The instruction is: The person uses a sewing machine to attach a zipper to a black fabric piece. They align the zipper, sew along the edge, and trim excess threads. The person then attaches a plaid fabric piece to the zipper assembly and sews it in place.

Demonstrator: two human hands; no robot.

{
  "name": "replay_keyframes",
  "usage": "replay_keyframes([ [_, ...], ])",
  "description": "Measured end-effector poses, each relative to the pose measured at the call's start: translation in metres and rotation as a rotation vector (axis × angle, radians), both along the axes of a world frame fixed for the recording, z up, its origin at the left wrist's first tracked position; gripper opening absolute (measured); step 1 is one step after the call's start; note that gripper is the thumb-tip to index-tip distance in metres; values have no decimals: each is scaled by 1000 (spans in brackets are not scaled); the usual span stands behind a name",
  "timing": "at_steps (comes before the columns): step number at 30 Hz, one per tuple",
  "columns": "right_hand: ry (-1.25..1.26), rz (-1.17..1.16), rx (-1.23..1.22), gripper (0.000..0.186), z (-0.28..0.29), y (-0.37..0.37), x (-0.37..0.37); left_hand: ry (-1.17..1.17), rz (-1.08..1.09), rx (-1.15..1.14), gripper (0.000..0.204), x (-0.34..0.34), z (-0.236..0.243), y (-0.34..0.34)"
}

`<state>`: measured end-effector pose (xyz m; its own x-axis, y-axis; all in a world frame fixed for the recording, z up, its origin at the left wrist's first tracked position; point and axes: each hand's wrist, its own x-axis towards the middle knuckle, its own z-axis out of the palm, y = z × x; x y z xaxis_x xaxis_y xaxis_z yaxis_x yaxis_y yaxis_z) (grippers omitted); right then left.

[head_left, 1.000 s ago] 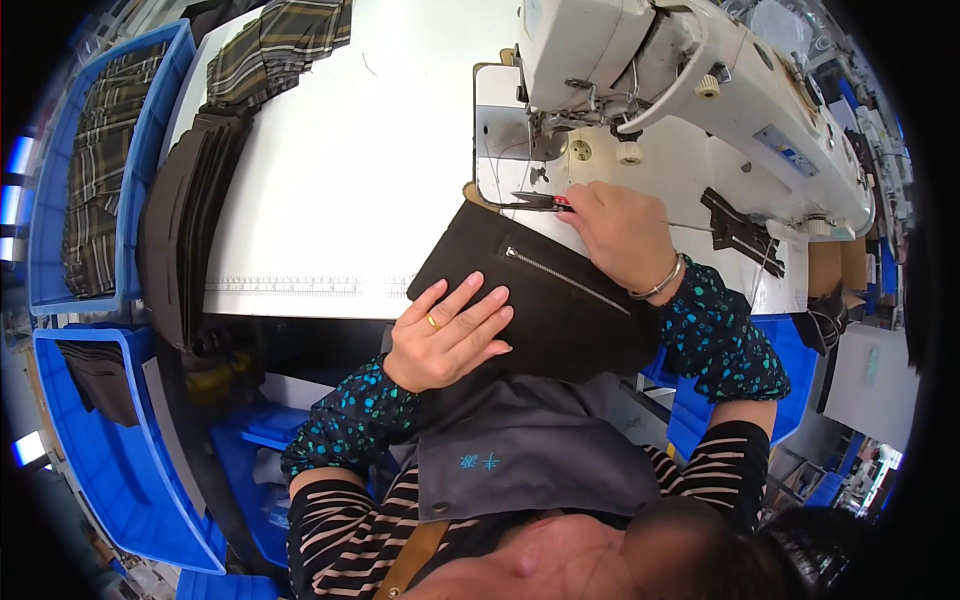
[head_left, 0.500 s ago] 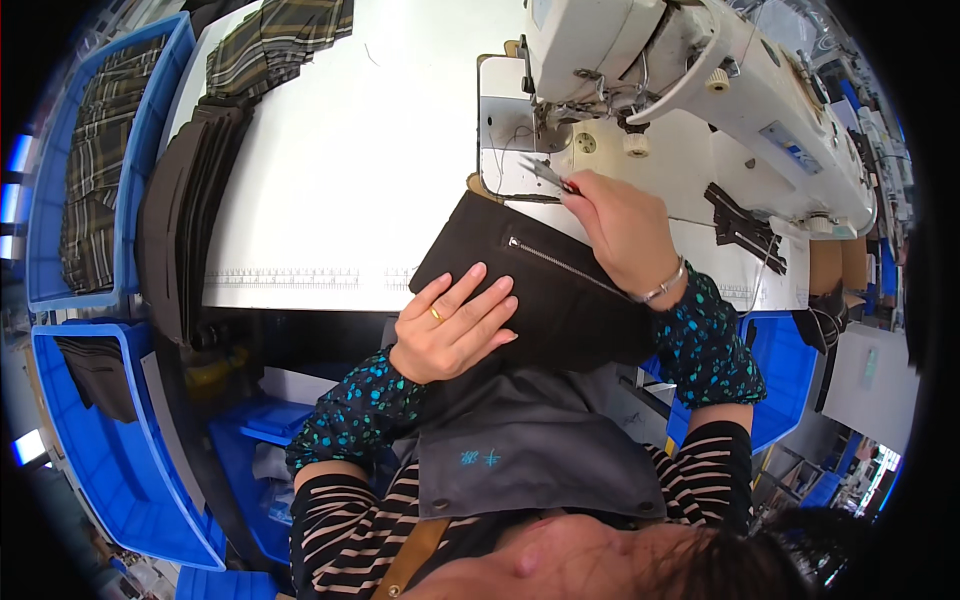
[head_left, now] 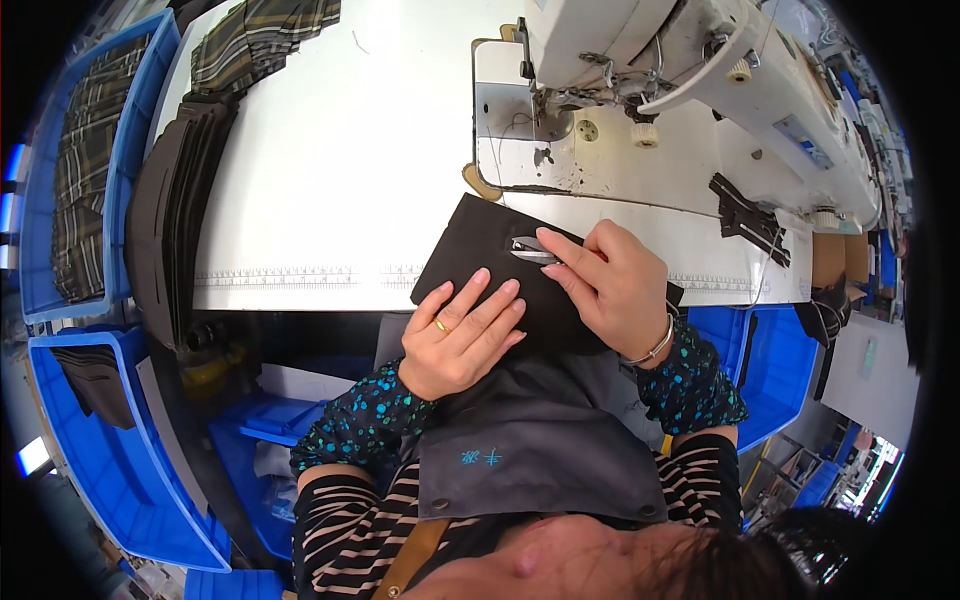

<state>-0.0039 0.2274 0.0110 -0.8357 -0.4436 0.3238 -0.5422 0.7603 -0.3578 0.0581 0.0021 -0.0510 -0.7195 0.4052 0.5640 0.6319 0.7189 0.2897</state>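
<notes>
A dark brown fabric panel (head_left: 460, 240) lies over the table's front edge and toward my lap. My left hand (head_left: 452, 345) rests flat on it, fingers outstretched and slightly apart. In my right hand (head_left: 615, 290) a pair of metal thread snips (head_left: 530, 248) is pinched between thumb and fingers. The blades lie low over the panel, at the end of its zipper, and point to the left. Snips and fingers cover most of the zipper. Whether the blades touch a thread is too small to tell.
Beyond the panel stands a white sewing machine (head_left: 690, 60) with its metal bed plate (head_left: 500, 165). Dark zippers (head_left: 745, 220) lie to its right. At left are stacked dark panels (head_left: 160, 230), plaid fabric (head_left: 260, 40) and a blue bin (head_left: 145, 130). More blue bins (head_left: 170, 490) stand below table height.
My right hand has come down and nearer from beside the machine bed, bringing the snips onto the zipper end. My left hand stays on the panel almost unmoved.
</notes>
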Motion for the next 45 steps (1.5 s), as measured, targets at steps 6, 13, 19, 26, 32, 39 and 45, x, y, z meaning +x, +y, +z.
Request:
replay_keyframes([
  [6, 53, 8, 52, 35, 0, -4, 2, 2, 2, 7, 30, 0, -3, 1],
  [13, 46, -11, 96, 35, 5, -8, 1, 1, 1, 4, 31, 1, -3, 0],
  [19, 64, -37, 106, 35, 3, -14, 3, -13, 5, 0, 32, 1, -1, 0],
  [26, -29, -42, -61, 33, -4, -5, 3, -16, 7, -12, 30, 1, -2, 1],
  [32, -37, -46, -61, 32, -6, -7, 4, -13, 8, -22, 30, 1, -2, 1],
  [39, 78, 1, 112, 35, 5, -12, 4, -27, 9, -19, 31, 1, -2, 0],
  [45, 130, -38, 149, 37, 2, -14, 11, -50, 4, 1, 31, 2, 1, 1],
])
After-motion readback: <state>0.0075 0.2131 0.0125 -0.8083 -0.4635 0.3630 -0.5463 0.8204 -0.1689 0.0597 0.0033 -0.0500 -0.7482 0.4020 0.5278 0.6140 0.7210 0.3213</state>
